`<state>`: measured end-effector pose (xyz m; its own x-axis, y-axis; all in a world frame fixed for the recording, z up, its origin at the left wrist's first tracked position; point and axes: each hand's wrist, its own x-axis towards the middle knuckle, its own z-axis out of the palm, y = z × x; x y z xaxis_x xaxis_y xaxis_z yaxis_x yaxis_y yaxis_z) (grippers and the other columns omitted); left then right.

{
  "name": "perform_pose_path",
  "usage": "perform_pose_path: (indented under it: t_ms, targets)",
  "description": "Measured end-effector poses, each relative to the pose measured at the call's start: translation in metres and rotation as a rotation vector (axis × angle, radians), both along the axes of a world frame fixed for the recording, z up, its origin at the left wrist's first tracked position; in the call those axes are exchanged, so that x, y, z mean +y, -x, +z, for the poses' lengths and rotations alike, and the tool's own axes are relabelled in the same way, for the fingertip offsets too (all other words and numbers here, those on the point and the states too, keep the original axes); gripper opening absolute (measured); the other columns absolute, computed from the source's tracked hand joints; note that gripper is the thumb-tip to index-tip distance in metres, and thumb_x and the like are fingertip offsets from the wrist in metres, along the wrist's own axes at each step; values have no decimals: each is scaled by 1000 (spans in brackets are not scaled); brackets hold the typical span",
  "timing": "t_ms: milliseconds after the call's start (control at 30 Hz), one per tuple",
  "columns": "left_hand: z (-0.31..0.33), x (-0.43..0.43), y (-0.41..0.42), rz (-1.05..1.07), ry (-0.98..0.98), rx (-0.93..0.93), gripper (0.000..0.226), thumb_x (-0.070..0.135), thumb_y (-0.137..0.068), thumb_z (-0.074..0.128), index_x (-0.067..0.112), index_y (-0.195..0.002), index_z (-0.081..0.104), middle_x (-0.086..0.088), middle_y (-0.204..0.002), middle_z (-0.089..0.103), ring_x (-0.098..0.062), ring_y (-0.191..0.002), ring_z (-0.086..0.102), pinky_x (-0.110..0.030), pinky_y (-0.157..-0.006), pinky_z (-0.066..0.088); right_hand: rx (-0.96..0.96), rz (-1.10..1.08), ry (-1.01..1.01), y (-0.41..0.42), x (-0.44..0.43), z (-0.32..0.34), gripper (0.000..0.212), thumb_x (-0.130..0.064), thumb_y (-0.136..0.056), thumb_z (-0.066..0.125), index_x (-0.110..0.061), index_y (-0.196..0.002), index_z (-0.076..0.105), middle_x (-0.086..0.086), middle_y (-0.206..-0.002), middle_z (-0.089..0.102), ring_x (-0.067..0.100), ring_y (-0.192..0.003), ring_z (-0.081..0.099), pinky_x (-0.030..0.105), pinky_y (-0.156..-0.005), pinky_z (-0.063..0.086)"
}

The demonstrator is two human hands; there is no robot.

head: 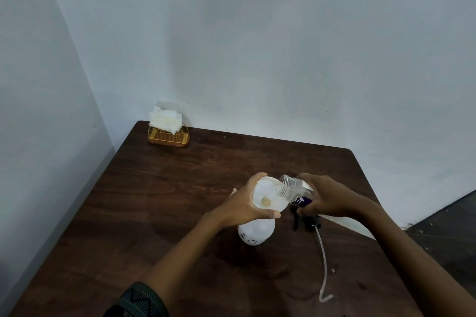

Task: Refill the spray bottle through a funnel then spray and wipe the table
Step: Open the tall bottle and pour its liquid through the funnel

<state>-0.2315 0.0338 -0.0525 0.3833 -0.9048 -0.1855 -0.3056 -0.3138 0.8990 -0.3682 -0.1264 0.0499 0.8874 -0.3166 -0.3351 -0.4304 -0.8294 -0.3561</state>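
Refilling step: the left hand point(247, 204) grips the white plastic funnel point(266, 192) seated in the round white spray bottle point(255, 233) just below it. The right hand point(328, 198) holds a clear, purple-labelled plastic bottle point(291, 187) tipped over the funnel. Next likely calls for a steeper, steady tilt.

I see a gold wire holder point(168, 136) at the table's point(159, 188) far left corner, with white napkins point(166, 117) standing upright in it. Pale walls point(257, 46) meet behind that corner. Dark floor point(448, 234) shows past the table's right edge.
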Motion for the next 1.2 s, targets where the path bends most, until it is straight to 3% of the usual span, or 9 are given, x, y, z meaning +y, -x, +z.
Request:
perform_pose_path:
  t_ms: [300, 533, 800, 1200]
  targets:
    - [0, 0, 0, -1, 4, 10, 101, 69, -54, 71, 51, -135, 14, 19, -137, 34, -16, -133, 35, -53, -114, 24, 5, -3, 10, 0, -3, -2, 48, -36, -64, 77, -22, -104, 53, -2, -97, 64, 17, -81, 62, 43, -74, 55]
    - [0, 1, 0, -10, 15, 14, 103, 70, -54, 71, 49, -137, 14, 14, -146, 31, -17, -135, 33, -54, -114, 22, -4, -1, -1, 1, -4, -1, 44, -33, -65, 77, -24, -100, 53, -4, -94, 63, 15, -79, 61, 40, -72, 55]
    - [1, 1, 0, -13, 11, 4, 103, 69, -53, 70, 48, -137, 14, 21, -135, 32, -15, -135, 34, -54, -114, 23, -6, -2, 11, 1, -2, -3, 39, -32, -66, 77, -24, -94, 52, -5, -87, 61, 16, -77, 60, 37, -69, 51]
    - [2, 1, 0, -14, 12, -4, 105, 70, -53, 70, 45, -139, 15, 22, -134, 32, -16, -134, 34, -54, -114, 23, -8, -4, 6, 1, -1, 0, 44, -31, -66, 78, -22, -102, 53, -3, -92, 63, 16, -79, 61, 37, -71, 52]
